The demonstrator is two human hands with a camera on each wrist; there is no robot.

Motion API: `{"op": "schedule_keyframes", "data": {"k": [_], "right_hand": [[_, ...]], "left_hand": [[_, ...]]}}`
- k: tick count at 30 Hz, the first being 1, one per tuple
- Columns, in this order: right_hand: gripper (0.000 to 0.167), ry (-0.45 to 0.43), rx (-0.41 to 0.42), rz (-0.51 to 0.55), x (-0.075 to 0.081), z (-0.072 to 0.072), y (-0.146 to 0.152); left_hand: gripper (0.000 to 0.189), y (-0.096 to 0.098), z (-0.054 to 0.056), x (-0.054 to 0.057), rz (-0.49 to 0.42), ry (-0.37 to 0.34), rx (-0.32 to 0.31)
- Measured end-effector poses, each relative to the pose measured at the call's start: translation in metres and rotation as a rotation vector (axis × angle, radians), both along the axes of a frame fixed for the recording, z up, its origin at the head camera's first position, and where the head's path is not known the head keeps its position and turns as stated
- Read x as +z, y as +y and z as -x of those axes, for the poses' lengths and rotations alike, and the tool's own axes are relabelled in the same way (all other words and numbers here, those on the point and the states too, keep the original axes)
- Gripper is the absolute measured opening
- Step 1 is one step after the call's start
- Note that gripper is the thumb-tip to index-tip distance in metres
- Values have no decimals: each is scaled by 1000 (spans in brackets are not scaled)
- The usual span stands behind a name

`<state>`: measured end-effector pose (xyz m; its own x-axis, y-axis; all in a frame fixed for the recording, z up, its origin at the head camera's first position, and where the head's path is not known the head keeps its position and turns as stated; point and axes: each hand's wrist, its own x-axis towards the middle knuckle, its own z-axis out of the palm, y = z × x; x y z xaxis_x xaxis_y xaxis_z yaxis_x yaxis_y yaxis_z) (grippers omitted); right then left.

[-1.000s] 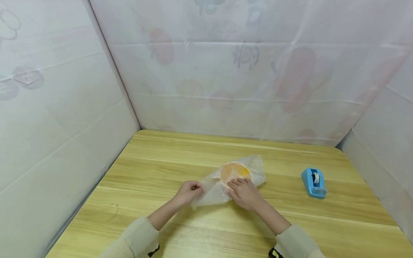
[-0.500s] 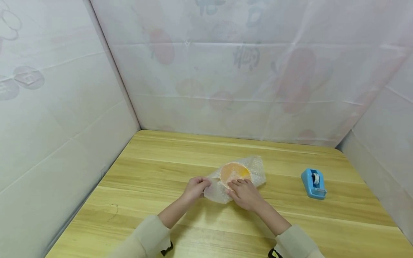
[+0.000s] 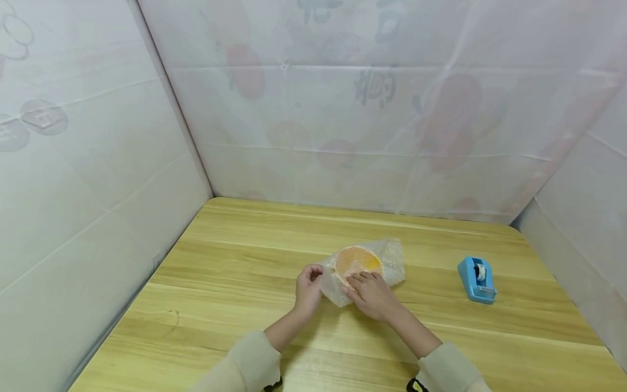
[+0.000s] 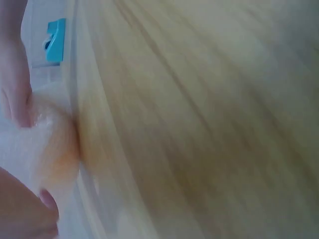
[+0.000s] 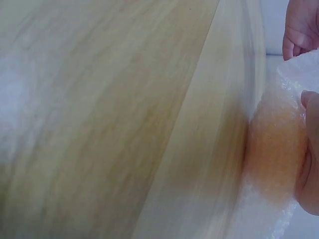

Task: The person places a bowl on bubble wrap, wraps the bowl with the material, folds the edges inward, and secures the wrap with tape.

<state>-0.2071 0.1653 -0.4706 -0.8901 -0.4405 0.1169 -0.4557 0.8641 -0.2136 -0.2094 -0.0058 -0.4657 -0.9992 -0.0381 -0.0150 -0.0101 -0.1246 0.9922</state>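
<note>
A round orange, bowl-like object (image 3: pixel 354 258) with a yellow patch lies inside clear bubble wrap (image 3: pixel 393 260) on the table. At the wrap's left end, my left hand (image 3: pixel 307 288) pinches its edge between thumb and fingers. My right hand (image 3: pixel 373 297) rests on the near side of the wrapped object, fingers laid out over the film. From the right wrist view, the orange side (image 5: pixel 276 149) shows through the wrap, standing close over the wood. The same view has the left hand (image 5: pixel 300 30) at the raised end of the film.
A blue tape dispenser (image 3: pixel 477 280) with a roll of tape stands to the right on the wooden table (image 3: pixel 235 316). Pale printed cloth walls (image 3: pixel 313 109) enclose the table at the back and both sides.
My left hand has moved right and slightly away from me, bringing the wrap's left end in toward the orange object. My right hand has stayed in place on top.
</note>
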Motion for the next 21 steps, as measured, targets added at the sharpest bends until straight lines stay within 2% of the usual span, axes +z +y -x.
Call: {"op": "schedule_keyframes", "data": {"k": [3,5,10,13,16,21], "right_hand": [[44,0,-5,-5,0,0,0],[44,-3,-10,-6,0,1,0],[39,21,-13,-16,-3,2,-1],[29,66,-7,-15,-5,3,-1],[23,108,-2,-6,-7,4,-1],[30,126,8,4,-8,5,-1]], "left_hand": [[19,6,-2,-3,70,46,75],[26,10,-5,-5,96,62,84],[44,20,-12,-10,167,121,28],[51,29,-15,-12,230,173,27],[56,39,-15,-14,296,212,87],[60,49,-9,-14,328,202,168]]}}
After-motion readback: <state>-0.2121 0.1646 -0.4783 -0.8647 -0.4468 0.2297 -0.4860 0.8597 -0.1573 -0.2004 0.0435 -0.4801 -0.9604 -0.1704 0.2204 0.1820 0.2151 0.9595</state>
